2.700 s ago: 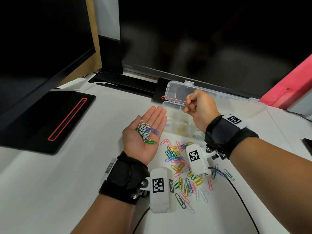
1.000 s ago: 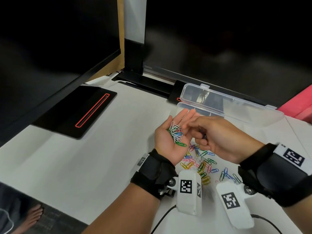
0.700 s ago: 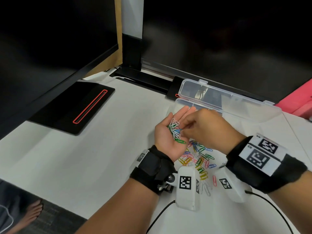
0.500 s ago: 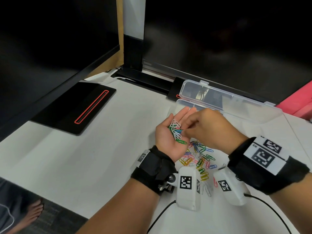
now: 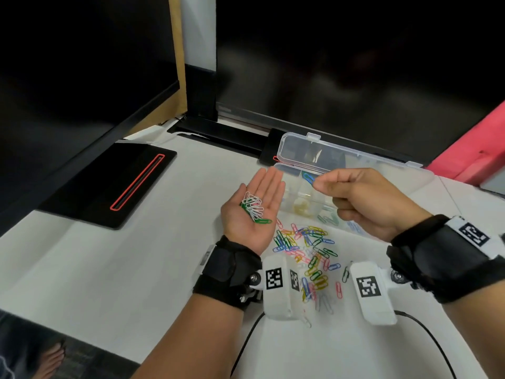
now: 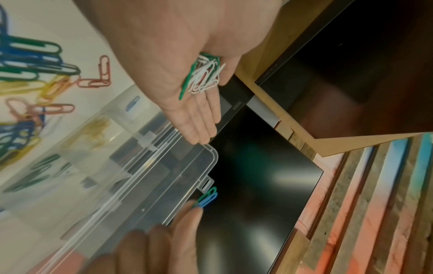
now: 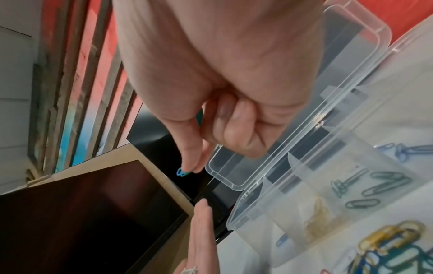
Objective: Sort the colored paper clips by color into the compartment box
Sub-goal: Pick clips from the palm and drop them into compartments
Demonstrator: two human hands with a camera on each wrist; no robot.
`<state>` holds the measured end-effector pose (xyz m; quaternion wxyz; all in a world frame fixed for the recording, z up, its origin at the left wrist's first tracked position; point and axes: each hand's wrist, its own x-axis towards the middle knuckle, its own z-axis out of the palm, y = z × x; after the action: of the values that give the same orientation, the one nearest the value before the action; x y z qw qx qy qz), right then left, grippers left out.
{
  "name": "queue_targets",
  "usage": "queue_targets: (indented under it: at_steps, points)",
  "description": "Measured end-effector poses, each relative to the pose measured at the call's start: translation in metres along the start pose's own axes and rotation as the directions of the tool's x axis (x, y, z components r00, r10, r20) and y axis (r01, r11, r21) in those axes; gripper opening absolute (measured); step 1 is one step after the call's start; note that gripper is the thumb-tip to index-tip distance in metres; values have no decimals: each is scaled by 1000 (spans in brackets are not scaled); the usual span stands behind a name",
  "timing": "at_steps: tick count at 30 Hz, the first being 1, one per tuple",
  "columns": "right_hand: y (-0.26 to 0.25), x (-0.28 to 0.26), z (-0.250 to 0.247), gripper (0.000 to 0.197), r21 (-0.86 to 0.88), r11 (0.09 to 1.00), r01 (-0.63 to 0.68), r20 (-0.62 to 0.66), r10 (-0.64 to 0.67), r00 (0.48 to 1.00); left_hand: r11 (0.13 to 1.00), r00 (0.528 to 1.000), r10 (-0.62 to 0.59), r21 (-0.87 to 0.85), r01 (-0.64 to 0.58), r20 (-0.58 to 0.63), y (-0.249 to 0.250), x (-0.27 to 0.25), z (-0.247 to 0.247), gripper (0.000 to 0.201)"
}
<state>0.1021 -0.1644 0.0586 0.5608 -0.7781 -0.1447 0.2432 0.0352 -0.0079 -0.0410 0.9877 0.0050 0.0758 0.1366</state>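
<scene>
A clear box (image 5: 355, 162) sits open on the table, lid up – yellow clips (image 5: 300, 205) and green clips (image 5: 329, 218) inside (in separate parts). Beside it lies a mixed pile of clips (image 5: 306, 250).

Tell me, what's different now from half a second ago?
The right hand has lifted off the left palm toward the compartment box, pinching a blue and a green clip. The left hand stays flat and open, palm up, holding its white and green clips.
</scene>
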Motion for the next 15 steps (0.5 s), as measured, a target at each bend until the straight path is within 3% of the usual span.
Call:
queue_targets:
  at_steps: [3,6,11,15]
  points:
    - [-1,1,5,10,14,1000,6,30,-6,1000,1000,1000,-28,8,28,-12,-7,-3,2,43]
    - [-4,-1,14,8,-129,989,67,53,-61,997,998,998,-50,41,51,-39,-15,-8,6,42]
    - [-4,-2,32,4,-572,784,244,97,-230,968,992,993,-105,60,108,-54,-26,-12,13,43]
    - [-6,-2,36,7,-645,720,256,68,-280,958,993,993,-109,43,111,-44,-24,-13,15,43]
